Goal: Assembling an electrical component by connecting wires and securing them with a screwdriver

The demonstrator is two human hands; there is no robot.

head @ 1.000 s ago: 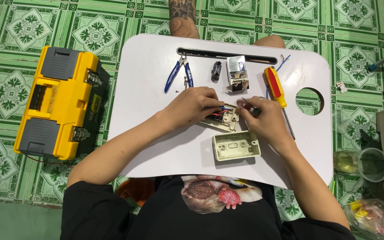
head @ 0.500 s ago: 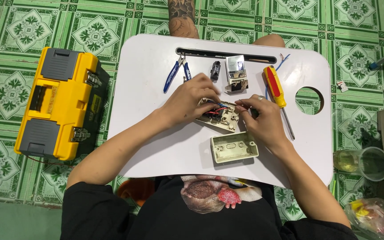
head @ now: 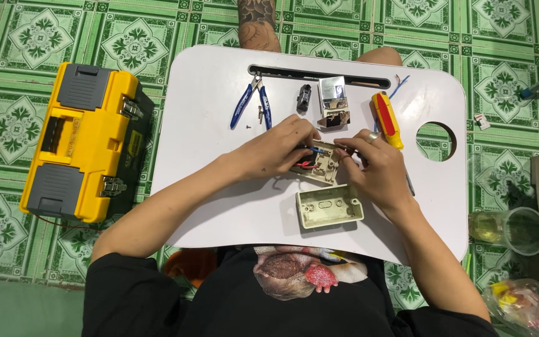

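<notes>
On a white lap table (head: 219,206), my left hand (head: 277,150) grips a cream switch module (head: 320,165) with red and blue wires at its back. My right hand (head: 375,168) pinches the module's right side and holds a thin screwdriver whose shaft pokes out below the hand. A cream wall box (head: 329,206) lies open side up just in front of both hands.
Blue-handled pliers (head: 251,103), a small black part (head: 304,97), a shiny metal piece (head: 333,102) and a red-yellow screwdriver (head: 387,120) lie at the table's far side. A yellow toolbox (head: 82,140) stands left on the green tiled floor. A clear cup (head: 519,229) sits right.
Both hands have shifted slightly on the switch module, with the left hand closing further over its left side. Nothing else on the table has moved.
</notes>
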